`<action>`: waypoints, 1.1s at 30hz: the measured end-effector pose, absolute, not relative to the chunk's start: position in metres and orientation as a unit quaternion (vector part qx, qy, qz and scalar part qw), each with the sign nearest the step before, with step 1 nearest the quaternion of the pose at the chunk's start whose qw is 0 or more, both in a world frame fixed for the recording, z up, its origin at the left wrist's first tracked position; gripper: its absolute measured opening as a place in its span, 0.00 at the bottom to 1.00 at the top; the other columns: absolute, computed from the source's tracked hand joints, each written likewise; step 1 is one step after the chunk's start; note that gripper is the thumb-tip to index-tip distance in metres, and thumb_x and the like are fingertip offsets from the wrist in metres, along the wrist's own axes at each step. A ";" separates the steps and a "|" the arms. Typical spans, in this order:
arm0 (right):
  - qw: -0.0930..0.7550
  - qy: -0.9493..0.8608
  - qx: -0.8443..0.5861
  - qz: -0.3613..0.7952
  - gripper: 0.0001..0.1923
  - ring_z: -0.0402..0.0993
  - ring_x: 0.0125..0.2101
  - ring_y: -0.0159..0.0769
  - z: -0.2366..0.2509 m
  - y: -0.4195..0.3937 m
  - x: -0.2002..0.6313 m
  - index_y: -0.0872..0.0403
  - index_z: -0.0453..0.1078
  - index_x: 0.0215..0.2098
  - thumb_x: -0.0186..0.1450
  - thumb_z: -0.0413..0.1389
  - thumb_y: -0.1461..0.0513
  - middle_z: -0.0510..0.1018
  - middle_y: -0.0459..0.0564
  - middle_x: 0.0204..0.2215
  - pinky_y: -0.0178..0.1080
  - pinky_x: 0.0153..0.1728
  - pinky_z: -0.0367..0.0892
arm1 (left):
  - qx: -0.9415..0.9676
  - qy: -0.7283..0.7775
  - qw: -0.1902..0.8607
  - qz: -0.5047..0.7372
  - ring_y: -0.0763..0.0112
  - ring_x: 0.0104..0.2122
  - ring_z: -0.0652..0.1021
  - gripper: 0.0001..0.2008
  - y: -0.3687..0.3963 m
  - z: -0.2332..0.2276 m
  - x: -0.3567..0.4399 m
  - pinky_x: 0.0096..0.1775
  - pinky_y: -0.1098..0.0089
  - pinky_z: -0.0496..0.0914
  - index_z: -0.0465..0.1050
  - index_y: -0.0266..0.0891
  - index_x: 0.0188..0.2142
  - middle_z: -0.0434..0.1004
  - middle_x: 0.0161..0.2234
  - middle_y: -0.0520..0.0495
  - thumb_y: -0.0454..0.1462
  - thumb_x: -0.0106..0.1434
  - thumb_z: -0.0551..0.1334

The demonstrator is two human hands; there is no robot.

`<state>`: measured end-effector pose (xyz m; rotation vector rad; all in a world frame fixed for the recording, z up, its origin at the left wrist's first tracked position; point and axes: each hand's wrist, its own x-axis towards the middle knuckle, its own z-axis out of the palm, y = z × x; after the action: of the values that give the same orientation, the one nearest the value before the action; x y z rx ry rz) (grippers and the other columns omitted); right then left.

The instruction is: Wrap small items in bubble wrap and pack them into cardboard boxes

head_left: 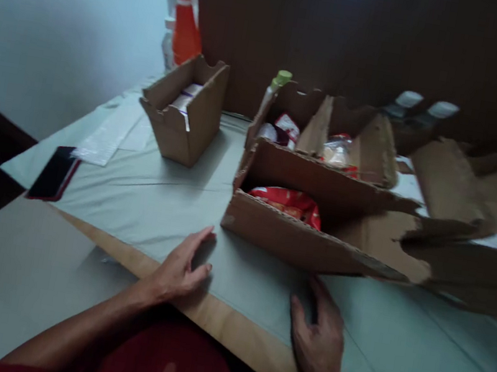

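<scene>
Your two hands rest flat and open on the grey cloth [157, 196]: left hand [181, 270] and right hand [320, 342], both just in front of the torn cardboard tray [314, 247], holding nothing. One red packet [288, 203] lies inside that tray. Left of it stand one small carton [185, 110] and one dark phone [53, 173].

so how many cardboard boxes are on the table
2. A small open cardboard box stands at the far left, near the orange bottle. A large torn cardboard box with dividers sits at the centre, just beyond both hands. The loose cardboard at the right may hide more.
</scene>
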<state>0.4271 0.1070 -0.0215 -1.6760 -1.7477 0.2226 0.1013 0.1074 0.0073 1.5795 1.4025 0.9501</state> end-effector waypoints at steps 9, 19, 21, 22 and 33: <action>0.274 -0.762 -0.586 0.038 0.22 0.78 0.51 0.61 -0.035 0.123 0.436 0.58 0.77 0.49 0.70 0.51 0.51 0.80 0.65 0.51 0.61 0.53 0.72 | 0.605 0.738 0.074 0.291 0.53 0.56 0.76 0.17 0.161 0.032 -0.052 0.60 0.51 0.70 0.77 0.41 0.50 0.79 0.53 0.39 0.35 0.62 0.59; 0.275 -0.739 -0.612 0.049 0.20 0.79 0.48 0.64 -0.035 0.127 0.436 0.52 0.77 0.47 0.69 0.51 0.49 0.81 0.62 0.50 0.66 0.50 0.72 | 0.469 0.867 0.028 0.165 0.43 0.51 0.74 0.12 0.216 0.050 -0.161 0.53 0.49 0.66 0.79 0.34 0.40 0.78 0.47 0.30 0.34 0.61 0.58; 0.274 -0.739 -0.613 0.051 0.21 0.79 0.48 0.63 -0.035 0.128 0.436 0.52 0.77 0.46 0.68 0.51 0.49 0.82 0.62 0.49 0.66 0.50 0.72 | 0.463 0.871 0.030 0.163 0.45 0.49 0.75 0.11 0.219 0.057 -0.163 0.52 0.50 0.66 0.79 0.35 0.37 0.78 0.46 0.30 0.33 0.61 0.57; 0.272 -0.740 -0.612 0.052 0.21 0.79 0.48 0.63 -0.033 0.128 0.436 0.52 0.77 0.45 0.68 0.51 0.49 0.82 0.62 0.48 0.66 0.50 0.72 | 0.461 0.871 0.029 0.167 0.45 0.49 0.75 0.10 0.219 0.062 -0.161 0.52 0.51 0.65 0.79 0.35 0.36 0.78 0.45 0.30 0.33 0.61 0.57; 0.370 -0.725 -0.516 0.265 0.22 0.80 0.51 0.51 0.025 0.086 0.323 0.46 0.72 0.58 0.67 0.59 0.52 0.80 0.56 0.56 0.52 0.45 0.78 | 0.582 0.716 0.251 0.293 0.69 0.28 0.77 0.07 0.136 0.083 0.012 0.33 0.70 0.69 0.70 0.40 0.24 0.77 0.24 0.51 0.33 0.57 0.57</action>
<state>0.3227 0.0855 0.0253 -1.3245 -1.8606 0.6797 0.0119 0.1358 0.0829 1.5845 1.9469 0.7974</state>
